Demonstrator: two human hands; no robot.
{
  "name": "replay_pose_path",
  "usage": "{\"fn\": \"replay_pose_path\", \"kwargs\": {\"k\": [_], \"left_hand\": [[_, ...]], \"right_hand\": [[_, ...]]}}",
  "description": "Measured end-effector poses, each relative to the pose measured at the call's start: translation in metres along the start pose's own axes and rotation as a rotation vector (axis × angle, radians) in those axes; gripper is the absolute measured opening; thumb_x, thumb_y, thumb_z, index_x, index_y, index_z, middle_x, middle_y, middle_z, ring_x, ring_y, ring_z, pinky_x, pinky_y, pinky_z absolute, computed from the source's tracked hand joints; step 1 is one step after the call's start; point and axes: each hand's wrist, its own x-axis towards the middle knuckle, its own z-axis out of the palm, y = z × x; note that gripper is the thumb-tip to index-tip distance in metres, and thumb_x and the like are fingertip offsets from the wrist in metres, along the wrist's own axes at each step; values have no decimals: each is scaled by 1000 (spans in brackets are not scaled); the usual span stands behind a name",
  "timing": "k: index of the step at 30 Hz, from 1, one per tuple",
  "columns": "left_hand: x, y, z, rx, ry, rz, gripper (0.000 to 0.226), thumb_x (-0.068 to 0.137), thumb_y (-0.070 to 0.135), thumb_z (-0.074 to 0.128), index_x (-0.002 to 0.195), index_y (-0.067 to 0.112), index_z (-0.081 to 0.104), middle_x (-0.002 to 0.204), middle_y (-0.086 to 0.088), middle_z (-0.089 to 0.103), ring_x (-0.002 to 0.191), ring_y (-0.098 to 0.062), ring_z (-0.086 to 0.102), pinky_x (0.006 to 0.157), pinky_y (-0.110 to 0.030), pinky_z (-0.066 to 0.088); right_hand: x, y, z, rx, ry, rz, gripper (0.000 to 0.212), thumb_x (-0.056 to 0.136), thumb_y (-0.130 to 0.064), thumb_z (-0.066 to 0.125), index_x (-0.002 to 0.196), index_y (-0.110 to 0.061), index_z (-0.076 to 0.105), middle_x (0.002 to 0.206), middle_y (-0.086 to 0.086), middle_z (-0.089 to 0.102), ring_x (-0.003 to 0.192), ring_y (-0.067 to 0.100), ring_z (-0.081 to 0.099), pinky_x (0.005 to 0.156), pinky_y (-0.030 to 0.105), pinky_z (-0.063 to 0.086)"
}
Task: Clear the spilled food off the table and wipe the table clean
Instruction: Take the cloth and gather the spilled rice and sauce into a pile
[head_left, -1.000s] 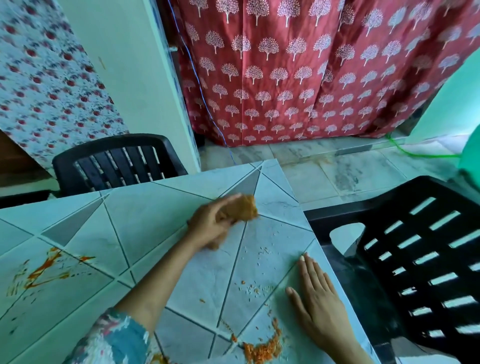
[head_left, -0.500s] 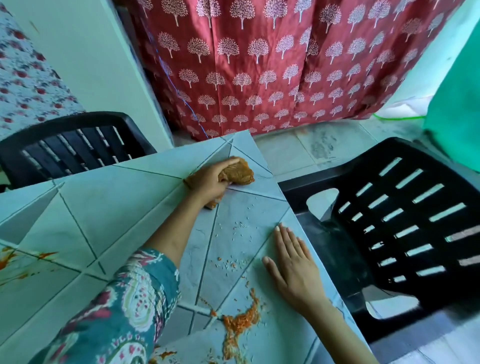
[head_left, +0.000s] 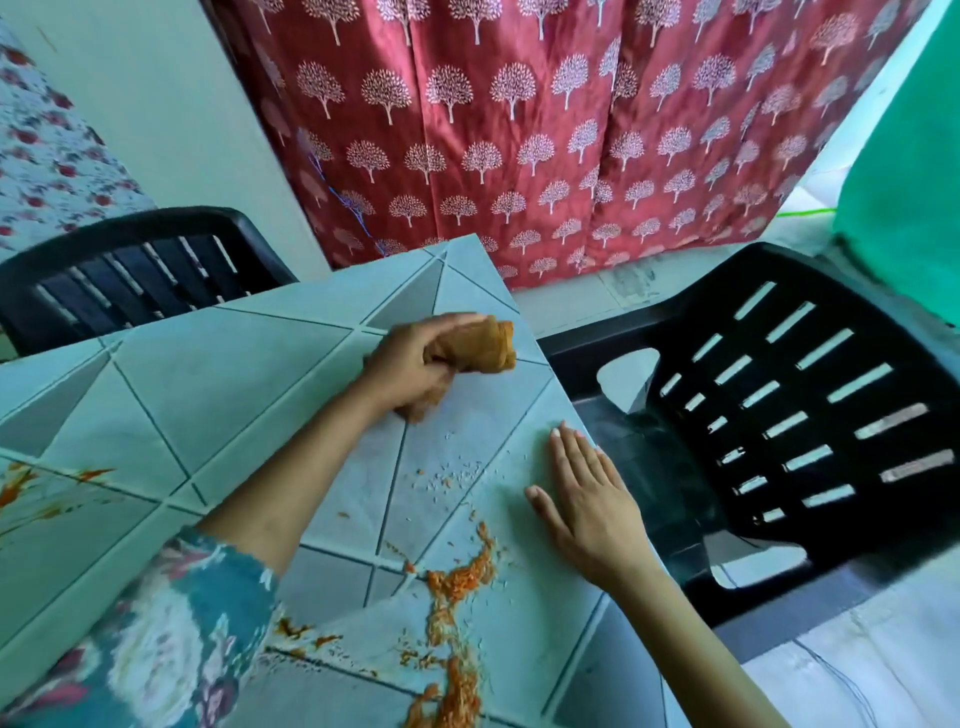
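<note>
Pale green tiled table (head_left: 208, 374): our left hand (head_left: 410, 366) clenched a crumpled orange-brown cloth (head_left: 485, 345), our right hand (head_left: 587, 501) lay flat, fingers together. Spilled orange rice (head_left: 462, 577) lay wrist-side of both; we judged firm backward strokes best.

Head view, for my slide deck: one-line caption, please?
Left hand grips a cloth near the far corner of the table; right hand rests flat beside spilled food.

Red curtain (head_left: 519, 130) (white trees), black slatted chair (head_left: 670, 499), pale wall (head_left: 171, 114)
</note>
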Motion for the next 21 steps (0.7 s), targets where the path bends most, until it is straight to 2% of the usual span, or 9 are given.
{"fn": "replay_pose_path", "kwargs": {"k": [3, 5, 6, 8, 12, 15, 17, 19, 21], "left_hand": [[48, -14, 2, 170, 51, -62, 61, 72, -7, 57, 124, 25, 60, 100, -5, 70, 73, -14, 64, 64, -20, 49], [57, -23, 13, 194, -11, -69, 58, 70, 1, 61, 121, 28, 62, 113, -4, 69, 98, -21, 66, 83, -27, 51], [56, -25, 20, 211, -33, -50, 59, 68, 1, 61, 120, 29, 63, 119, -2, 66, 108, -20, 63, 93, -31, 48], [44, -22, 34, 245, -73, -19, 64, 67, -6, 58, 120, 28, 63, 126, -2, 62, 117, -19, 57, 100, -30, 44], [-7, -4, 50, 260, -219, 55, 76, 62, -17, 51, 123, 28, 61, 132, -2, 57, 120, -17, 53, 98, -19, 38], [-49, 5, 53, 288, -285, 98, 79, 62, -17, 51, 124, 31, 60, 134, 1, 55, 119, -11, 51, 96, -15, 35], [-72, 8, 52, 246, -341, 124, 82, 61, -16, 48, 123, 37, 59, 132, 5, 57, 119, -6, 50, 101, -18, 37], [-87, 14, 38, 168, -292, 114, 84, 60, -11, 46, 120, 47, 57, 128, 11, 59, 120, -6, 53, 100, -23, 41], [-84, 12, 17, 118, -134, 72, 85, 60, -12, 45, 121, 45, 58, 126, 9, 60, 118, -9, 55, 96, -19, 41]], "right_hand": [[-12, 2, 1, 2, -15, 7, 87, 70, -70, -23, 140, -18, -21, 148, -3, -24, 132, 10, -31, 108, 21, -23], [-17, 3, 2, 0, -27, 16, 85, 70, -70, -22, 138, -19, -24, 147, -4, -26, 128, 8, -36, 107, 21, -23], [-19, 3, 2, 2, -27, 21, 85, 68, -70, -23, 137, -20, -25, 146, -5, -27, 126, 7, -39, 107, 20, -23], [-22, 4, 2, 4, -31, 23, 89, 65, -72, -28, 137, -19, -26, 145, -6, -29, 125, 7, -40, 106, 20, -24], [-29, 4, 6, 24, -19, 29, 92, 65, -73, -28, 138, -18, -23, 147, -3, -25, 133, 10, -30, 108, 21, -22], [-41, 3, 11, 3, -16, 33, 90, 67, -72, -26, 138, -17, -23, 150, -1, -23, 135, 11, -28, 107, 19, -25], [-53, 3, 15, 7, -18, 45, 93, 66, -74, -28, 138, -17, -22, 151, -1, -20, 136, 12, -26, 107, 18, -26], [-64, 2, 15, 30, -18, 60, 96, 64, -76, -29, 139, -17, -20, 152, -2, -19, 137, 11, -25, 108, 19, -24], [-74, 1, 15, 35, -27, 71, 98, 61, -76, -32, 139, -18, -22, 150, -3, -23, 136, 10, -26, 109, 20, -24]]}}
